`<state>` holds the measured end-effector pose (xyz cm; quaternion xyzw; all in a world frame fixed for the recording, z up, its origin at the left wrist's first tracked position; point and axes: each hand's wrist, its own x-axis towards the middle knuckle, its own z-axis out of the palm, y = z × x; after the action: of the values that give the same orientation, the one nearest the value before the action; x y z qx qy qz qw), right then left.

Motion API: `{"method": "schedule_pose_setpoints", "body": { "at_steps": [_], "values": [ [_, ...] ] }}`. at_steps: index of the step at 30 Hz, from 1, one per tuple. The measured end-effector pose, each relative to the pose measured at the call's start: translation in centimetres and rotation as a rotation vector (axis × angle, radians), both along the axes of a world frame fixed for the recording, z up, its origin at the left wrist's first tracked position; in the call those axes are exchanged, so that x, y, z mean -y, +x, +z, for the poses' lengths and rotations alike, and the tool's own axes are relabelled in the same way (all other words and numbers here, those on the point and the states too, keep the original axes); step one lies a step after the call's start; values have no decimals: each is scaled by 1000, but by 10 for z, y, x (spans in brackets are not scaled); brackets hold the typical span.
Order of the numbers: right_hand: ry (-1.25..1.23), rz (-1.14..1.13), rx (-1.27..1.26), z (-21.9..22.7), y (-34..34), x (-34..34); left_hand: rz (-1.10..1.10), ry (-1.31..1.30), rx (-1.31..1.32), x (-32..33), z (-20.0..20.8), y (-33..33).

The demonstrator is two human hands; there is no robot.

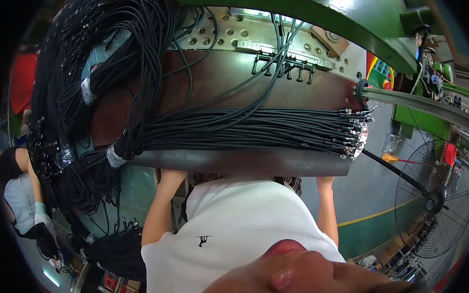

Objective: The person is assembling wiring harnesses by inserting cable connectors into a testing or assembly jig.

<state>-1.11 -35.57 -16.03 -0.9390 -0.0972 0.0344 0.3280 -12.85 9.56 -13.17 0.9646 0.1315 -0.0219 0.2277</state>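
Silver-tipped black cables (234, 131) are already laid straight on a dark-brown table (245, 159); loose black strands (270, 87), crossing a black comb-shaped plastic piece (300, 71), seem not yet gathered. Both hands are hidden beneath; their grip cannot be told.

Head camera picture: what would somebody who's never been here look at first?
Probably the huge heap of thin black cables hanging on the left. Next might come the long, straight bundle of black cables with shiny metal tips, lying across the smooth dark-brown worktop. The big round black wire-caged fan stands out at lower right.
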Motion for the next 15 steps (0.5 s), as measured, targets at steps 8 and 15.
{"method": "schedule_pose_setpoints", "body": {
  "at_steps": [8, 15],
  "values": [
    [72, -66, 115, 3, 5, -6, -11, 24, -45, 1, -4, 1],
    [-589, 107, -208, 109, 11, -35, -135, -10, -270, 14, 60, 15]
  ]
}}
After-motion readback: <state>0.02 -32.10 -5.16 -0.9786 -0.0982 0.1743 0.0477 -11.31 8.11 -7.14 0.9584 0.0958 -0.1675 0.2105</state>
